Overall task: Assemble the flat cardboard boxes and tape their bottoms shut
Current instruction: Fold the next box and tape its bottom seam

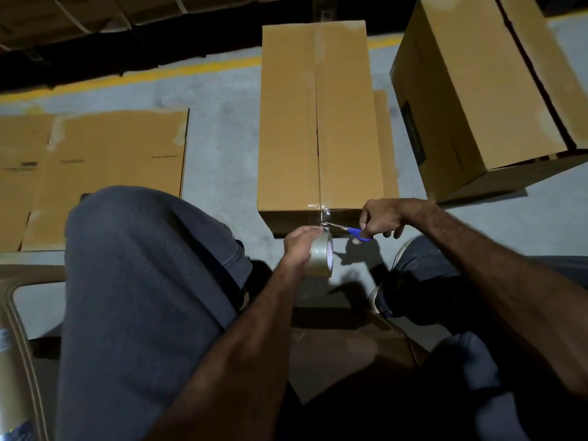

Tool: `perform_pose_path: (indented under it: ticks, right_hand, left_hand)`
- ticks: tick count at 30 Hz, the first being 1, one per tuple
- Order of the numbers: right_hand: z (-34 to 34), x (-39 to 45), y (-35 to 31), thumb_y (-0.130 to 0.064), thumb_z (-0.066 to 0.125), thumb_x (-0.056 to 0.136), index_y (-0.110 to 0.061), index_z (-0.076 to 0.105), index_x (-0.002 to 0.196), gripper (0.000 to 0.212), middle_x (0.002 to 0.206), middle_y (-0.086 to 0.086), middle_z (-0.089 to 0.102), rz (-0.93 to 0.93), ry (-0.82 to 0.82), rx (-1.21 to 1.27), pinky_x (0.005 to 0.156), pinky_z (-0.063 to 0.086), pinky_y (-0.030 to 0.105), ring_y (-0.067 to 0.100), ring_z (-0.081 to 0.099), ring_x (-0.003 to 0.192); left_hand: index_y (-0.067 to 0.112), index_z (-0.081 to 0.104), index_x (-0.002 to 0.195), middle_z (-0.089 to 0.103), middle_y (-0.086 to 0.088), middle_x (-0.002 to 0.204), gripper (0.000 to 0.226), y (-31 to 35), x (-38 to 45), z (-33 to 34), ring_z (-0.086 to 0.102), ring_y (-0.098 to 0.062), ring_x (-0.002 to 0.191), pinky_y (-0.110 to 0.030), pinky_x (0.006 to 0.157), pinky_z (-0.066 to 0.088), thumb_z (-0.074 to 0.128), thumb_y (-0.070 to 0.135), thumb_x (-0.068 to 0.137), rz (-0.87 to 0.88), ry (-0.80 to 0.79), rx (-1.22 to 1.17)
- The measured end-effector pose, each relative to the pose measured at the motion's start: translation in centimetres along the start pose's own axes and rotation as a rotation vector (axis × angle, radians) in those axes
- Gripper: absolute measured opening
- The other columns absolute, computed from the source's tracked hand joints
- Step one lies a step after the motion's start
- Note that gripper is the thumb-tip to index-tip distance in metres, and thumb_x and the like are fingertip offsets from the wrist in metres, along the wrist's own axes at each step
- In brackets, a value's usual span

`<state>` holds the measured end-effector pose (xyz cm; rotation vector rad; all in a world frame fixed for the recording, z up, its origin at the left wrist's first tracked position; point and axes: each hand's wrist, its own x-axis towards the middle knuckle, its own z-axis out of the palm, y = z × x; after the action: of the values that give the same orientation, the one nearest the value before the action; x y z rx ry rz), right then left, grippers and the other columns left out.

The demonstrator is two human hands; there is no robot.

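A: Entry, hands first. Left hand [299,246] is wrapped round the roll of clear tape [322,259], held just below the near edge of the box [318,122]. Right hand [380,219] grips the blue-handled scissors [348,231], fingers through the loops; blade tips sit at the strip of tape running from the roll up to the box.

B: Blades open or closed?

A: Too small to tell. They are at the strip, between roll and box edge.

B: State of the box?

A: Stands on the concrete floor [222,138], folded up, flaps closed and facing up. A shiny bit of tape laps over the near edge at the centre seam. Whether tape covers the whole seam I cannot tell; the far end looks paler, possibly tape.

B: Judgement on progress?

A: This box looks near the end of its taping; cutting the strip free and pressing the end down appears to be what remains.

B: Beyond it?

A: A second assembled box [477,90] lies tipped on the right, apparently done. A flat box [105,173] lies on the floor to the left, not yet assembled. More flat cardboard seems stacked at the top, dim.
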<state>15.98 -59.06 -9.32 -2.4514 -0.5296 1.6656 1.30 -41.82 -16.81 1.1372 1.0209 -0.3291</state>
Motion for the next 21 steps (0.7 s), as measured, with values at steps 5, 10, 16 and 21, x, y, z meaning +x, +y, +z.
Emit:
perform_pose_path:
  ticks: [5,10,16,21]
  right_hand:
    - [0.3,-0.4,-0.3,-0.051,0.075,0.091,-0.019,0.056,0.093,0.036,0.079,-0.002,0.050,0.062,-0.099,0.026,0.060,0.058,0.032,0.015,0.051,0.059]
    - [0.2,0.1,0.0,-0.045,0.073,0.093,-0.020,0.054,0.094,0.032,0.069,-0.006,0.050,0.062,-0.104,0.121,0.062,0.060,0.033,0.011,0.045,0.051]
    - [0.7,0.8,-0.1,-0.043,0.071,0.095,-0.019,0.052,0.091,0.031,0.071,-0.002,0.047,0.009,-0.083,0.151,0.053,0.056,0.027,0.011,0.040,0.052]
    - [0.9,1.7,-0.5,-0.044,0.072,0.093,-0.018,0.055,0.089,0.031,0.076,0.000,0.045,-0.035,-0.043,0.157,0.050,0.055,0.028,0.013,0.043,0.058]
  left_hand:
    - [0.014,0.076,0.098,0.076,-0.007,0.096,0.007,-0.3,0.1,-0.4,0.069,-0.019,0.077,-0.031,0.069,0.055,0.077,0.017,0.092,0.006,-0.027,-0.011]
    - [0.015,0.077,0.099,0.077,-0.006,0.096,0.006,-0.3,0.1,-0.5,0.068,-0.019,0.076,-0.030,0.066,0.055,0.074,0.016,0.094,0.000,-0.036,-0.002]
    - [0.013,0.077,0.105,0.077,-0.013,0.107,0.013,-0.4,0.3,-0.4,0.070,-0.024,0.086,-0.039,0.081,0.058,0.076,0.019,0.093,-0.012,-0.024,0.019]
    - [0.015,0.076,0.098,0.077,-0.010,0.096,0.007,-0.5,0.4,-0.3,0.069,-0.023,0.084,-0.038,0.080,0.056,0.077,0.018,0.092,-0.020,-0.018,-0.009]
